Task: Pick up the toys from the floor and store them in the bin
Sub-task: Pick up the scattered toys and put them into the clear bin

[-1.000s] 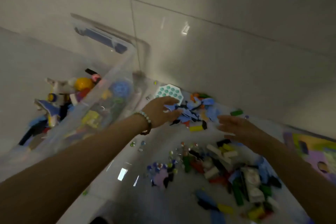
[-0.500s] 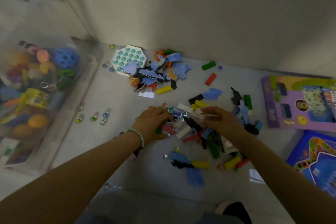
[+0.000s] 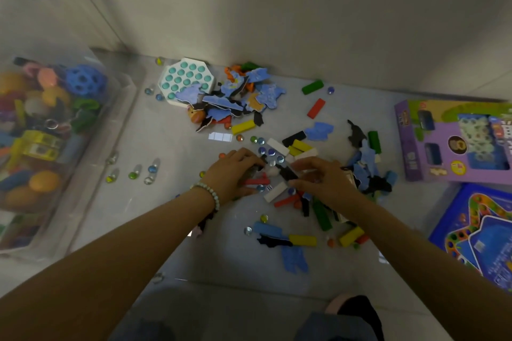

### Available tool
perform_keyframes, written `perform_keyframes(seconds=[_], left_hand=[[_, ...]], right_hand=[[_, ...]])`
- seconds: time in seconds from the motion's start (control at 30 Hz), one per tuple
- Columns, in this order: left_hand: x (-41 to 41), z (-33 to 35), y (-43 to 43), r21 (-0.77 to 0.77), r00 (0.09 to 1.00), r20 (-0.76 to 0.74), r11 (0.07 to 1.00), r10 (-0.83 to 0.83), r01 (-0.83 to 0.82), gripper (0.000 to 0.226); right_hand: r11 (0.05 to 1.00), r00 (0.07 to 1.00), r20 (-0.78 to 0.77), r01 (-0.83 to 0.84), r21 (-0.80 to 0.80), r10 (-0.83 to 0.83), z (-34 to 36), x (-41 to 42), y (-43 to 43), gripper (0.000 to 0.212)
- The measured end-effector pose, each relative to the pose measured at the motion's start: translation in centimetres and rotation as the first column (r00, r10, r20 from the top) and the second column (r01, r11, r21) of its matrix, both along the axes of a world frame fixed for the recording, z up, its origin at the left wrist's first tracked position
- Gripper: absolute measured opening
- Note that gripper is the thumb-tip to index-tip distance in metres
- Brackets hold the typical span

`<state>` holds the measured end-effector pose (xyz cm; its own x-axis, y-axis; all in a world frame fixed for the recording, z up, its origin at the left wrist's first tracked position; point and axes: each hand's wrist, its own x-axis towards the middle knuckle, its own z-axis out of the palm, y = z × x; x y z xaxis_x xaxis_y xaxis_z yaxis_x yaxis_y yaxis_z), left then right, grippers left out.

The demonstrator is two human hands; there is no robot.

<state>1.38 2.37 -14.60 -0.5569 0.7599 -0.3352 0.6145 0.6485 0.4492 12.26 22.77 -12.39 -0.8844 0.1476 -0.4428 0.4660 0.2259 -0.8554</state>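
Many light, hard blocks [image 3: 275,192] and slippery marbles [image 3: 271,152] suit scooping from the sides; left hand [image 3: 232,171] and right hand [image 3: 324,183] curl over them, fingers' grip unclear.

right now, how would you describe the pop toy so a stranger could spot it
Start at the clear bin on the left and look right along the foot of the wall. The pop toy lies flat there, its near corner under a heap of blue puzzle pieces. It alone is a white eight-sided tile with rows of teal bubbles.
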Motion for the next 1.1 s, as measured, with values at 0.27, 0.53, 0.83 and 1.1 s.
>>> perform_keyframes(seconds=[0.27, 0.53, 0.83, 1.1], left_hand=[[0.3, -0.2, -1.8, 0.058, 0.991, -0.11, 0.996, 0.076, -0.07, 0.033], [0.8, 0.0, -0.4, 0.001, 0.992, -0.121, 1.0, 0.017, -0.017, 0.034], [0.4, 2.8, 0.2, 0.024, 0.251, 0.872, 0.476, 0.42, -0.879, 0.034], [0.4, 3.9, 4.5, -0.407, -0.389, 0.913, 0.208, 0.125, -0.889, 0.047]], right_hand=[[0.914, 0.984, -0.056, -0.137, 0.382, 0.171, -1.3, -1.6, -2.6, 0.036], [0.785, 0.961, -0.016, -0.216, 0.581, 0.276, -1.9, -2.7, -3.0, 0.025], [0.95, 0.95, 0.004, 0.311, 0.026, -0.311, 0.7, -3.8, -2.5, 0.028], [0.956, 0.966, -0.119, 0.248, 0.155, -0.231, 0.6, -4.5, -0.4, 0.012]])
